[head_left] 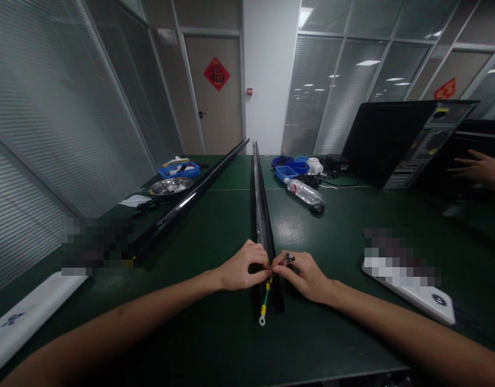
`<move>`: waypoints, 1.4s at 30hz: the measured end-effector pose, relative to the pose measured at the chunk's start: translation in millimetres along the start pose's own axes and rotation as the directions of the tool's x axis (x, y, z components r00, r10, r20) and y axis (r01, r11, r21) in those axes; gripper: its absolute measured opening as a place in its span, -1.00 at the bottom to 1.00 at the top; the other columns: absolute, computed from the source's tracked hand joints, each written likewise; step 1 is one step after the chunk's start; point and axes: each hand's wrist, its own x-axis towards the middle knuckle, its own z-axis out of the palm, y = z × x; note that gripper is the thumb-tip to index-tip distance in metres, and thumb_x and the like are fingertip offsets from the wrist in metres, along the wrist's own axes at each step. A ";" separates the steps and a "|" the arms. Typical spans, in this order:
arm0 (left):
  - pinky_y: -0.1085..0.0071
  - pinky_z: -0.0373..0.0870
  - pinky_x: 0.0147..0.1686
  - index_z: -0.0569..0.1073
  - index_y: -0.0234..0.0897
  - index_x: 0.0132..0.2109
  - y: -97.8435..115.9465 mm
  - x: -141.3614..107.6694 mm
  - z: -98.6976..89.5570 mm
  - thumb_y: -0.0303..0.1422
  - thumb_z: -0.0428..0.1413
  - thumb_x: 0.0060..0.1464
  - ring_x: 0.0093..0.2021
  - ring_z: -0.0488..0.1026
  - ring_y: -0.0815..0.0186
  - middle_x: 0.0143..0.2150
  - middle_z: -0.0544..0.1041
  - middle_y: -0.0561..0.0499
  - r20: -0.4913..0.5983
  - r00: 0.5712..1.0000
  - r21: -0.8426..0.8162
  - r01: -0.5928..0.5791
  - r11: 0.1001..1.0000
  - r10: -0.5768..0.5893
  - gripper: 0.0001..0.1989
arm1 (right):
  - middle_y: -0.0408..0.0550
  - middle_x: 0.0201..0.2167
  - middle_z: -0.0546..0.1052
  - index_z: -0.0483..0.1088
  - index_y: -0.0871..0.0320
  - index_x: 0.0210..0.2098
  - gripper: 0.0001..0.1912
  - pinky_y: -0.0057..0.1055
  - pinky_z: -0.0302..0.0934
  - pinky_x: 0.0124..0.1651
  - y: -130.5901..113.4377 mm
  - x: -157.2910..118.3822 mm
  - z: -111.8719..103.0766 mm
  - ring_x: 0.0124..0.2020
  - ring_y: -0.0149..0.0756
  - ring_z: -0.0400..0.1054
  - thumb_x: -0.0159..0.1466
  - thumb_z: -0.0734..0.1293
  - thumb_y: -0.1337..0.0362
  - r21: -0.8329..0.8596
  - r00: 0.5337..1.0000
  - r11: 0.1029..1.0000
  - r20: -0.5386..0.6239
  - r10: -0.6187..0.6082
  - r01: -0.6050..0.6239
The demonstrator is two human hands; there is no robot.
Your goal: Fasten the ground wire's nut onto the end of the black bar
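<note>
Over the near end of a long black metal channel point(260, 209), my left hand point(247, 266) and my right hand point(306, 274) meet with thumbs and fingers pinched together. A short green-and-yellow wire point(266, 298) hangs down from between the fingertips, its lower end carrying a silver ring terminal. My left hand is closed at the wire's upper end. My right hand is closed right beside it; what lies in its pinch is hidden. Some small dark-and-silver piece point(289, 258) shows at the right fingers, perhaps a ring.
Left lies a second black channel point(191, 196), near a metal bowl point(170, 186) and a blue tray point(181, 171). Blue bins point(285, 172) and a plastic bottle point(306, 192) stand beyond my right hand. A white device point(417, 295) lies right. Another person's hand point(479, 167) shows far right.
</note>
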 end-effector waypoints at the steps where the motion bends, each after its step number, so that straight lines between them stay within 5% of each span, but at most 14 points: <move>1: 0.27 0.13 0.02 0.48 -0.26 -0.28 0.2 0.0 0.0 -0.30 0.09 0.33 -0.13 0.40 0.25 -0.25 0.54 0.03 0.000 1.000 -0.003 -0.002 1.000 0.002 -0.79 | -0.08 -0.33 0.55 0.49 0.18 -0.17 -0.78 -0.41 0.34 -0.22 -0.2 -0.3 0.4 -0.36 -0.32 0.44 0.51 0.28 0.20 -0.002 1.000 1.000 -0.003 -0.001 0.001; 42: 0.26 0.14 0.03 0.51 -0.26 -0.24 -4.3 -1.2 1.4 -0.30 0.10 0.34 -0.11 0.41 0.23 -0.24 0.56 0.02 0.006 1.000 -0.006 -0.007 1.000 0.007 -0.82 | -0.06 -0.31 0.54 0.47 0.20 -0.18 -0.81 -0.42 0.32 -0.21 -7.2 1.1 -0.2 -0.35 -0.33 0.45 0.50 0.28 0.25 -0.013 0.998 0.999 0.059 -0.039 0.040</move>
